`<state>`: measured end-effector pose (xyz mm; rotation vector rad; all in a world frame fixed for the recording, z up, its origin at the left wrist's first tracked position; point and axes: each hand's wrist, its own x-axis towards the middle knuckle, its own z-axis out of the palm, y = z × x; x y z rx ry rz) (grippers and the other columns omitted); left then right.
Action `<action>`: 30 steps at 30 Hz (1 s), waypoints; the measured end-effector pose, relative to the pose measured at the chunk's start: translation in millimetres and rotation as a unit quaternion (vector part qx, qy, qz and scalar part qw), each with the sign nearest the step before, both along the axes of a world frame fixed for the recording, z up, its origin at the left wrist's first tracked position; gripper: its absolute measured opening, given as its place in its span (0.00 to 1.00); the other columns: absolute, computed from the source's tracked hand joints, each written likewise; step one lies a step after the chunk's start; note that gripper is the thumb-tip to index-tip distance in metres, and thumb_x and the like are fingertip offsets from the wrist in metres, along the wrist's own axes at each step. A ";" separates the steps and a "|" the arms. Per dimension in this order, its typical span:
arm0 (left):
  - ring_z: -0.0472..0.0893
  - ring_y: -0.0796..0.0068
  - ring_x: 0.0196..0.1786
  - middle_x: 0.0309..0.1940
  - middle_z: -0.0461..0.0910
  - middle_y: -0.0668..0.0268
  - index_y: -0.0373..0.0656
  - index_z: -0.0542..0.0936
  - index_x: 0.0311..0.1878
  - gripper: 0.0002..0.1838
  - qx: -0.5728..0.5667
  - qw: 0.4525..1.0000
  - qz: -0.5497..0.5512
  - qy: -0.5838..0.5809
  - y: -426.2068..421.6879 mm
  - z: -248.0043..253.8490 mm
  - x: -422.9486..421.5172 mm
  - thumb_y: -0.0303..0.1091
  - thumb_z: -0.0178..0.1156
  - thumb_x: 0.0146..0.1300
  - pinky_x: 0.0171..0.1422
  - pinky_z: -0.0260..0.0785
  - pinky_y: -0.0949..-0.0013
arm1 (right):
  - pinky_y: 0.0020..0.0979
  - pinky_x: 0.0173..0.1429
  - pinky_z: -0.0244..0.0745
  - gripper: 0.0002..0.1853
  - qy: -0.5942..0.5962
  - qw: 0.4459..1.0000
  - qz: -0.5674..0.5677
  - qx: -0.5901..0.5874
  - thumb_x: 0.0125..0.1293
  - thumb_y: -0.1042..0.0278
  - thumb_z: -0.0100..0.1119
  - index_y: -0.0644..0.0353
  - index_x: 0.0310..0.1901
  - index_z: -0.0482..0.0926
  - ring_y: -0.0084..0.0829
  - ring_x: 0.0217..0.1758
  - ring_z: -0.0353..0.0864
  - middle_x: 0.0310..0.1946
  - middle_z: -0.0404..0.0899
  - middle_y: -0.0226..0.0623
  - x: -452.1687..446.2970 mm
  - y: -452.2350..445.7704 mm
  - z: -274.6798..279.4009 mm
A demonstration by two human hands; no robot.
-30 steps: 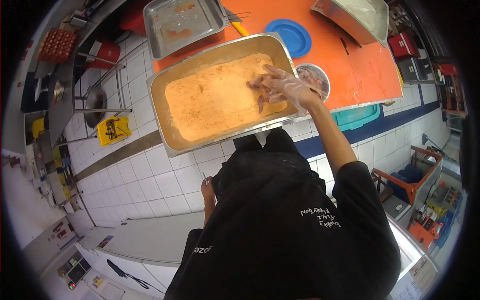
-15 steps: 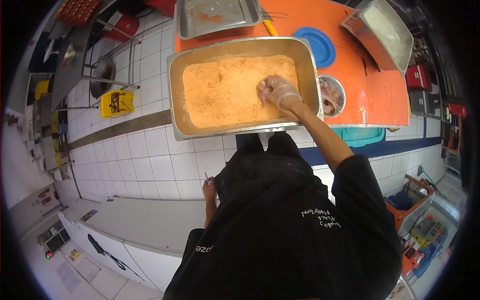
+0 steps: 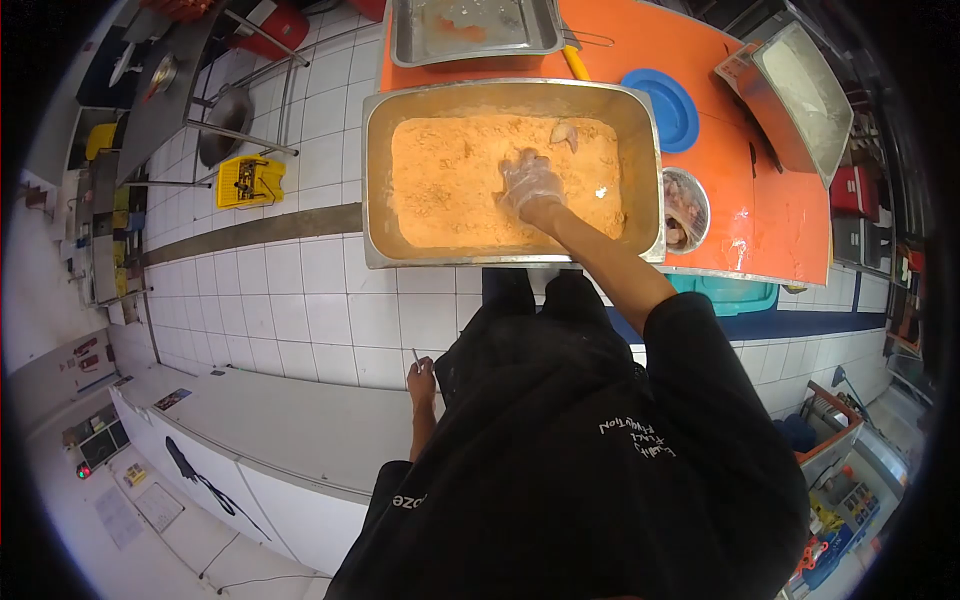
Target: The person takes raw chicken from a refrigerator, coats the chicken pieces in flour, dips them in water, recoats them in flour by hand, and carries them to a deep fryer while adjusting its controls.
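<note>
Right hand (image 3: 532, 188) shifted leftward in powder (image 3: 450, 180), grip unclear, pan (image 3: 379, 180) lengthwise left-to-right, left hand (image 3: 421, 373) pinching thin stick (image 3: 416, 356)

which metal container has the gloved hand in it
The deep pan of orange powder, beside the round bowl; only it has the right hand in it.

the scene is lit fairly brightly and evenly, with only soft shadows cast inside the metal tray (image 3: 380, 170). white glare is thrown off the wet orange surface (image 3: 795, 215). detail is swallowed in the black shirt (image 3: 590, 480). straight lines are bowed towards the edges, and the corners are blacked out.
</note>
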<state>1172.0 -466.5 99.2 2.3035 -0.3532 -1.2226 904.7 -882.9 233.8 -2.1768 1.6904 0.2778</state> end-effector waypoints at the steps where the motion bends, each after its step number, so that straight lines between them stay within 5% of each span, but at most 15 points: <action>1: 0.85 0.65 0.52 0.47 0.87 0.57 0.38 0.82 0.55 0.16 -0.004 1.000 0.021 0.012 0.4 -1.8 0.6 0.39 0.62 0.73 0.59 0.74 0.64 | 0.48 0.67 0.77 0.31 -0.021 0.999 0.017 0.041 0.67 0.52 0.62 0.50 0.71 0.70 0.55 0.69 0.74 0.73 0.64 0.59 -1.5 -2.1 0.1; 5: 0.86 0.64 0.53 0.49 0.87 0.56 0.36 0.82 0.56 0.17 0.001 0.999 0.042 0.010 -4.0 3.4 -5.6 0.39 0.61 0.73 0.60 0.74 0.64 | 0.50 0.65 0.77 0.28 -0.053 0.991 0.106 0.064 0.70 0.57 0.59 0.51 0.70 0.71 0.54 0.67 0.76 0.73 0.64 0.61 -18.3 -20.6 -40.0; 8: 0.86 0.66 0.52 0.48 0.87 0.57 0.37 0.82 0.56 0.17 -0.026 0.995 0.083 0.040 2.5 -1.7 -9.8 0.39 0.61 0.74 0.59 0.74 0.65 | 0.50 0.64 0.76 0.27 -0.301 0.926 -0.106 0.202 0.73 0.54 0.55 0.53 0.70 0.71 0.52 0.65 0.78 0.74 0.63 0.60 -36.0 -32.3 -33.7; 10: 0.86 0.66 0.50 0.48 0.87 0.57 0.37 0.82 0.56 0.16 -0.022 0.994 0.091 0.058 16.0 -17.5 -8.1 0.39 0.61 0.74 0.58 0.74 0.65 | 0.45 0.66 0.75 0.32 -0.076 0.993 0.088 0.020 0.73 0.49 0.53 0.56 0.73 0.69 0.49 0.67 0.77 0.72 0.68 0.57 -48.2 -50.1 -40.9; 11: 0.85 0.67 0.49 0.47 0.87 0.58 0.38 0.82 0.56 0.16 -0.021 0.993 0.093 0.075 21.5 -25.9 -7.0 0.39 0.61 0.73 0.57 0.74 0.66 | 0.45 0.66 0.75 0.32 -0.076 0.993 0.090 0.021 0.73 0.49 0.53 0.56 0.73 0.69 0.49 0.67 0.77 0.72 0.68 0.57 -58.1 -52.3 -46.5; 13: 0.85 0.68 0.48 0.46 0.87 0.58 0.38 0.83 0.56 0.16 -0.001 0.997 0.063 0.037 16.9 -4.2 -17.2 0.39 0.62 0.73 0.56 0.74 0.66 | 0.41 0.71 0.70 0.34 -0.012 0.921 0.119 -0.372 0.74 0.46 0.48 0.60 0.73 0.69 0.49 0.72 0.73 0.70 0.72 0.55 -73.7 -52.0 -61.0; 14: 0.85 0.69 0.47 0.45 0.87 0.58 0.39 0.83 0.55 0.16 0.017 0.999 0.033 -0.001 12.3 8.2 -23.3 0.39 0.62 0.73 0.55 0.74 0.66 | 0.41 0.71 0.70 0.34 -0.014 0.921 0.122 -0.370 0.74 0.46 0.48 0.60 0.73 0.69 0.49 0.72 0.73 0.70 0.72 0.55 -75.4 -53.2 -60.5; 16: 0.85 0.68 0.48 0.45 0.87 0.58 0.38 0.83 0.55 0.16 0.003 0.998 0.056 0.015 31.7 -16.7 -20.4 0.40 0.62 0.72 0.54 0.74 0.66 | 0.42 0.75 0.66 0.31 0.025 0.986 0.022 -0.166 0.76 0.44 0.45 0.58 0.70 0.73 0.46 0.72 0.72 0.72 0.70 0.56 -66.8 -45.4 -27.3; 18: 0.85 0.68 0.48 0.44 0.87 0.58 0.38 0.83 0.54 0.17 -0.011 0.997 0.077 0.031 35.7 -11.0 -24.0 0.40 0.63 0.71 0.54 0.75 0.65 | 0.41 0.77 0.63 0.34 -0.002 0.995 0.047 -0.084 0.75 0.42 0.45 0.61 0.70 0.71 0.45 0.75 0.68 0.74 0.67 0.52 -55.2 -40.8 -55.8; 21: 0.86 0.67 0.48 0.43 0.88 0.58 0.38 0.84 0.54 0.18 0.011 0.998 0.049 -0.024 11.5 24.8 -39.5 0.42 0.63 0.71 0.54 0.75 0.65 | 0.40 0.77 0.65 0.41 -0.046 0.996 0.064 -0.032 0.69 0.38 0.55 0.60 0.75 0.66 0.46 0.76 0.68 0.78 0.62 0.46 -37.6 -17.1 -44.3; 24: 0.86 0.64 0.51 0.43 0.89 0.56 0.38 0.83 0.55 0.18 0.028 0.998 0.014 -0.045 5.7 18.0 -43.1 0.41 0.63 0.71 0.58 0.75 0.63 | 0.46 0.72 0.72 0.53 -0.043 0.995 0.094 0.006 0.59 0.41 0.70 0.49 0.82 0.54 0.50 0.74 0.69 0.80 0.59 0.46 -27.6 -18.6 16.8; 28: 0.85 0.65 0.54 0.44 0.90 0.55 0.37 0.81 0.57 0.18 0.072 0.996 0.035 -0.028 -19.0 21.4 -34.9 0.41 0.61 0.73 0.64 0.71 0.63 | 0.48 0.68 0.75 0.46 -0.040 0.991 0.129 -0.013 0.61 0.43 0.68 0.50 0.78 0.60 0.50 0.71 0.74 0.78 0.62 0.48 -18.4 -27.1 -23.1; 30: 0.83 0.65 0.58 0.45 0.90 0.56 0.37 0.78 0.59 0.19 0.008 0.998 0.061 0.001 -42.0 34.8 -38.6 0.41 0.58 0.74 0.70 0.64 0.64 | 0.48 0.65 0.77 0.37 -0.059 0.978 0.189 0.066 0.65 0.46 0.64 0.54 0.71 0.66 0.51 0.65 0.79 0.73 0.69 0.51 -21.3 -27.7 -38.4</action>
